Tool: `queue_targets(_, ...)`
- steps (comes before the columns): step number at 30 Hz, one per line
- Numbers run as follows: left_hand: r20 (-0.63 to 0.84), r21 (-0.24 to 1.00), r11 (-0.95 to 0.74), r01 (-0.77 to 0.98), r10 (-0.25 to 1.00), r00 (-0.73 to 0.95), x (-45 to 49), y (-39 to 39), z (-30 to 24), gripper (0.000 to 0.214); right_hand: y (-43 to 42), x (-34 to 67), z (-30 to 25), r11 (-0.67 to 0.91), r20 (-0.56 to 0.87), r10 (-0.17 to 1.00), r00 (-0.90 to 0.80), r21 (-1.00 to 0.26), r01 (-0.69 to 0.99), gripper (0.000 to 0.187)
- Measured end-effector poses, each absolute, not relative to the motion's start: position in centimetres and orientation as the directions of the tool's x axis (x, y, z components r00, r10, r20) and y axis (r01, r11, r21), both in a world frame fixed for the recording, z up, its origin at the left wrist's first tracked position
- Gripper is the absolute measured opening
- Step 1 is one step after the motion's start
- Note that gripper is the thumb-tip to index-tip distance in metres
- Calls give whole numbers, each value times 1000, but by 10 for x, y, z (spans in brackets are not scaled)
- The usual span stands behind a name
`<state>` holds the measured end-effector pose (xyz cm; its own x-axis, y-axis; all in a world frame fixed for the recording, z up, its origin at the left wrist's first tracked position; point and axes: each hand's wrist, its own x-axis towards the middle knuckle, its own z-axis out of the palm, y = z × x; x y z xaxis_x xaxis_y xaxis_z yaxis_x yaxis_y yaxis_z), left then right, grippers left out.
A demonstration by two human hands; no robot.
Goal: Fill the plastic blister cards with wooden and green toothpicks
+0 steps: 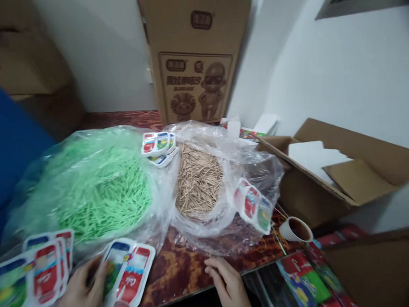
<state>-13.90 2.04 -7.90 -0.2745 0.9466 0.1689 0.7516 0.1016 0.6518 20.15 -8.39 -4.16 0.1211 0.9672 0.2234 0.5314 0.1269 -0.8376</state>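
Note:
My left hand (83, 287) is at the lower left, its thumb and fingers closed on the left edge of a flat, white-edged pack (131, 274) printed with a red cola drink and a green fruit drink. Beside that hand, several similar printed packs (44, 271) lie overlapped. My right hand (225, 282) rests at the table's front edge, fingers bent together, with nothing visible in them. Behind my hands, a clear plastic bag holds green sticks (108, 197). To its right, another bag holds tan sticks (200, 180). The picture is slightly blurred.
More printed packs lie on the bags, some between them (157, 146) and one at the right (255, 205). A paper cup (296, 229) of brown liquid stands near an open carton (306, 185). A tall cardboard box (196, 59) is at the back. The table (181, 270) has a red-brown pattern.

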Motion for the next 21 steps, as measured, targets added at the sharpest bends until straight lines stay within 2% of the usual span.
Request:
queue_targets(4,193,644,114,756,933,-305,-122,19,-63,48,-77,191,-50,190,219,976,6,-858,477,24)
queue_targets(9,220,705,87,704,916,-334,-124,16,-67,28,-50,170,-37,295,214,952,-218,-830,473,26)
queue_targets(12,258,720,49,692,907,-333,-126,14,-68,26,-24,153,-16,344,206,926,-317,-806,482,25)
queue_targets(17,277,740,21,672,902,-333,-126,14,-67,22,34,118,15,373,198,901,-387,-809,454,24)
queue_targets(21,291,753,-11,658,902,-319,-126,15,-64,22,84,92,18,345,194,919,-343,-818,460,22)
